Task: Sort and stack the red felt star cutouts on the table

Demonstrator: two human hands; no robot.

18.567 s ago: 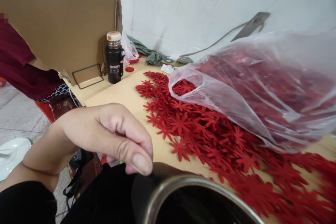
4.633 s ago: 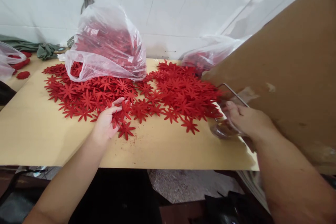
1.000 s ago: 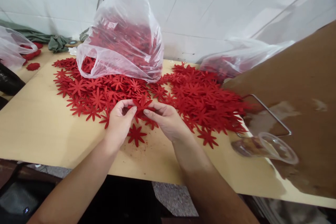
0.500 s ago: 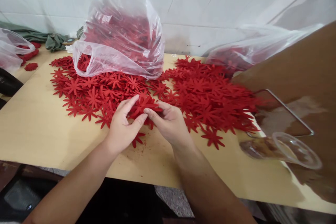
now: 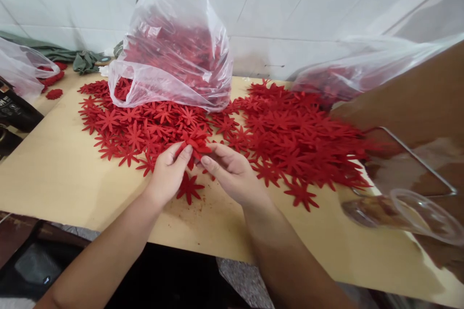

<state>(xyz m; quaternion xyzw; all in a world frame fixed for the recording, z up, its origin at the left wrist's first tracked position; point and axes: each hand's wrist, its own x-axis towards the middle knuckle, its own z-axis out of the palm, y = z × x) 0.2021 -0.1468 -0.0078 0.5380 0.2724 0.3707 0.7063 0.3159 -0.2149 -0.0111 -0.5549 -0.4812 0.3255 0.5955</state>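
Note:
Between my hands, above the table, are red felt flower cutouts (image 5: 195, 144) with long narrow petals; I cannot tell how many are layered there. My left hand (image 5: 169, 170) pinches them from the left, thumb on top. My right hand (image 5: 235, 174) has its thumb and curled fingers at their right edge, closed on the petals. Just below lies a single red flower cutout (image 5: 190, 188), flat on the table. Behind my hands spreads a left pile of the same cutouts (image 5: 134, 135), and a right pile (image 5: 290, 130) lies past my right hand.
A clear plastic bag (image 5: 174, 58) full of red cutouts sits on the left pile. At right are a brown board (image 5: 416, 106), a metal wire handle (image 5: 420, 159) and a clear plastic cup (image 5: 377, 210) on its side. Dark bottles (image 5: 18, 108) stand at far left.
My left thumb has come down onto the petals, where it was apart from the fingers' tips before. The cutouts have turned slightly in my hands. The whole view has shifted a little.

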